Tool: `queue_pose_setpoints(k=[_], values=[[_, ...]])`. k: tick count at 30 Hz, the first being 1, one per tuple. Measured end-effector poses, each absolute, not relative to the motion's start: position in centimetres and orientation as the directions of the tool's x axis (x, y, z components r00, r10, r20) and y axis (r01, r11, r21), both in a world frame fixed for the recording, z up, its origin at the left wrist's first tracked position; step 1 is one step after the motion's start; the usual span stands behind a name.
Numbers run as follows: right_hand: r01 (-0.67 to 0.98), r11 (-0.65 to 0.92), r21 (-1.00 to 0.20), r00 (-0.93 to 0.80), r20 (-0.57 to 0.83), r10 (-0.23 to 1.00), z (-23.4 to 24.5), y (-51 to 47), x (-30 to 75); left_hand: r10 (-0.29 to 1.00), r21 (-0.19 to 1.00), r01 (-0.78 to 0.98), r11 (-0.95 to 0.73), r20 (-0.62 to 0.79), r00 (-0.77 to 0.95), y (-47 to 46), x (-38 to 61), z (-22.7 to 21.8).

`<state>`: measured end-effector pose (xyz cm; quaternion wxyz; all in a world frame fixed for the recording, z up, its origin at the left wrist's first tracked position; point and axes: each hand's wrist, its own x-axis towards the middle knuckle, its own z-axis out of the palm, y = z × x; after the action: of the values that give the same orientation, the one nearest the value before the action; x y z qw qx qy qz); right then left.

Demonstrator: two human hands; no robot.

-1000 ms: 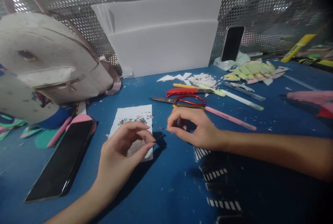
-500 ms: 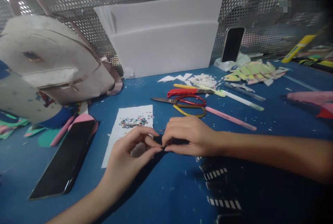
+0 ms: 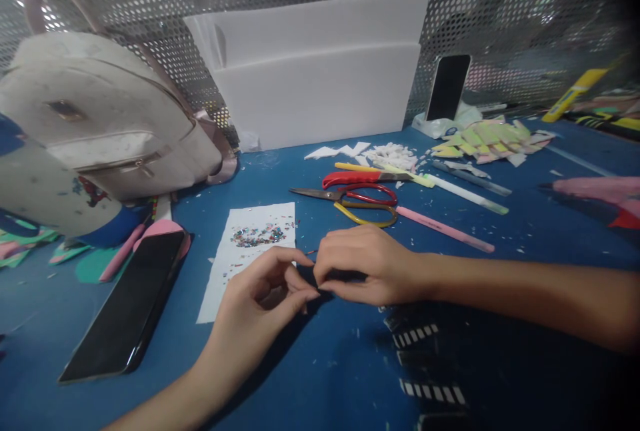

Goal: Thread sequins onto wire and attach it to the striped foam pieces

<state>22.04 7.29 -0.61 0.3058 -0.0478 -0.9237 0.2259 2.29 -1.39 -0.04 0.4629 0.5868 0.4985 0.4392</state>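
My left hand (image 3: 270, 284) and my right hand (image 3: 367, 264) meet fingertip to fingertip above the blue table. Each is closed in a pinch. Between the tips is something dark and tiny, too small to make out. Just behind my left hand lies a white paper (image 3: 220, 291) with a scatter of coloured sequins (image 3: 257, 236) on it. Beyond my right hand rest scissors (image 3: 345, 196) with red and yellow handles. Several black strips with white blocks (image 3: 433, 391) lie below my right forearm, partly in shadow.
A dark phone (image 3: 127, 311) lies at left, near a mug (image 3: 75, 184) and a pale backpack (image 3: 115, 111). Behind the scissors are a red-handled cutter (image 3: 353, 179), pens (image 3: 445, 227) and white scraps (image 3: 393, 156). Another phone (image 3: 449, 87) stands upright; a pink glue gun (image 3: 595, 187) sits right.
Both hands have shifted very slightly, and the left fingertips sit a little further right against the right hand. The whole view has moved slightly. Objects on the table stay put.
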Motion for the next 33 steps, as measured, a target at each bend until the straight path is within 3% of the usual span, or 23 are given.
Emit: queue_pose_setpoints(k=[10, 18, 25, 33], values=[[-0.090, 0.898, -0.431, -0.833, 0.526, 0.170, -0.67, 7.52, 22.07, 0.991, 0.990, 0.139, -0.033, 0.014, 0.132, -1.39, 2.63, -0.01], [-0.056, 0.874, -0.482, -0.831, 0.508, 0.227, -0.59, 7.26, 21.93, 0.991, 0.989, 0.146, -0.033, 0.013, 0.135, -1.44, 2.53, 0.21], [-0.011, 0.859, -0.512, -0.827, 0.488, 0.280, -0.47, 7.11, 21.93, 0.983, 0.968, 0.217, -0.126, 0.092, 0.156, -1.68, 2.13, -0.06], [-0.075, 0.851, -0.520, -0.859, 0.467, 0.210, -0.68, 7.28, 21.90, 0.976, 0.961, 0.237, -0.140, 0.093, 0.196, -1.69, 2.34, -0.02]])
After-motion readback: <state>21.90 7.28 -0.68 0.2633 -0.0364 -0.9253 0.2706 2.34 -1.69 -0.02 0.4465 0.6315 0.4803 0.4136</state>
